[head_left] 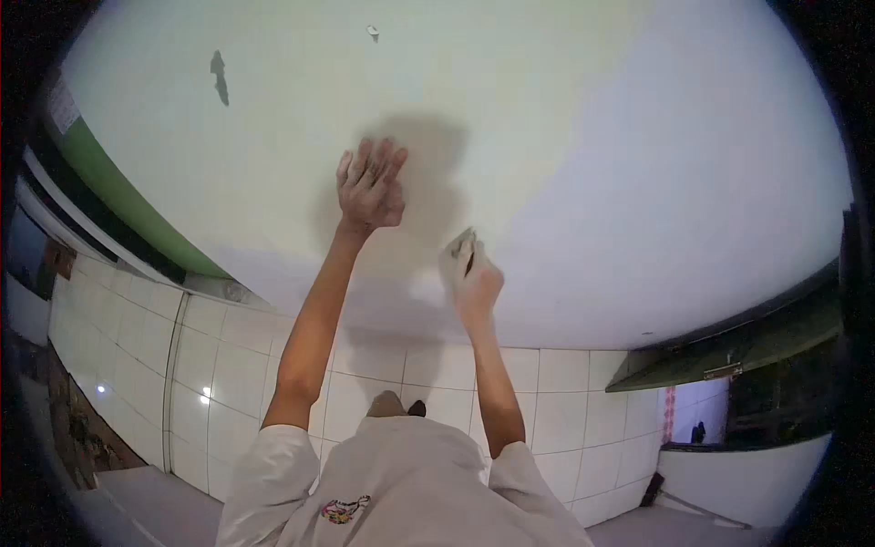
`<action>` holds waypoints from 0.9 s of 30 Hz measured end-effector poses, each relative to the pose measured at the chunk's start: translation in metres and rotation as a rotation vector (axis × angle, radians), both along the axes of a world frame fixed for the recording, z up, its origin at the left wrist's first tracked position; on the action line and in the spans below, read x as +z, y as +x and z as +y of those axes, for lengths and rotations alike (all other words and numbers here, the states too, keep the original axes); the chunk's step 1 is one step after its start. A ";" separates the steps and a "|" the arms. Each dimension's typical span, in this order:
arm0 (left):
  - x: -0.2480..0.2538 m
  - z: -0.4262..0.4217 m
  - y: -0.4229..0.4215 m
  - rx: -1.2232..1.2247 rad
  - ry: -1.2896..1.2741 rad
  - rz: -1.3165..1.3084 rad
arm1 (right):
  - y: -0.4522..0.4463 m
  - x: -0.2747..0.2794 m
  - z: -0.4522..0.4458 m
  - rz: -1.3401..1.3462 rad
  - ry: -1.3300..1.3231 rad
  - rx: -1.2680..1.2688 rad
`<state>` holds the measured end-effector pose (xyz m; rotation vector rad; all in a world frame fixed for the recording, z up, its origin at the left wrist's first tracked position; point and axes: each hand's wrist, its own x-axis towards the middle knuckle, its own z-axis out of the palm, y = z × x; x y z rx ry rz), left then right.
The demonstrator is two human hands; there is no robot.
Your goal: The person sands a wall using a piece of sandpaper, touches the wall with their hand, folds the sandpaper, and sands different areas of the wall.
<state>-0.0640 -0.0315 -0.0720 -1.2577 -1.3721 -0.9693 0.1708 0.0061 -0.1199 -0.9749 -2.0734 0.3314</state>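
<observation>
A pale wall [538, 118] fills the upper part of the head view, yellowish-green on the left and whiter on the right. My left hand [369, 187] is raised at the wall, fingers stretched upward and slightly apart, with nothing visible in it. Lower and to the right, my right hand [478, 281] is closed at the wall surface. A small greyish piece [462, 241] shows at its fingertips, too unclear to name. Both hands look dusted with something whitish. Shadows of the hands and arms fall on the wall around them.
White floor tiles [565, 374] lie below the wall, with my shoe tips [416, 407] near its foot. A dark door [729, 356] with a metal latch stands at the right. On the left runs a green band [128, 196]. A small fixture [373, 32] sits high on the wall.
</observation>
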 end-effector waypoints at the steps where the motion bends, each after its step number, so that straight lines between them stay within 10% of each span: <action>1: 0.000 0.001 -0.001 0.018 0.009 0.011 | 0.002 0.025 0.001 0.041 0.017 0.013; 5: 0.002 0.000 0.003 0.001 0.025 0.014 | -0.001 0.065 0.001 0.093 0.091 -0.013; 17: 0.002 -0.002 0.004 0.000 0.004 -0.017 | 0.015 -0.226 0.014 -0.626 -0.144 0.003; 27: 0.003 -0.001 0.007 -0.024 0.020 -0.023 | 0.023 -0.003 0.025 0.084 0.075 -0.123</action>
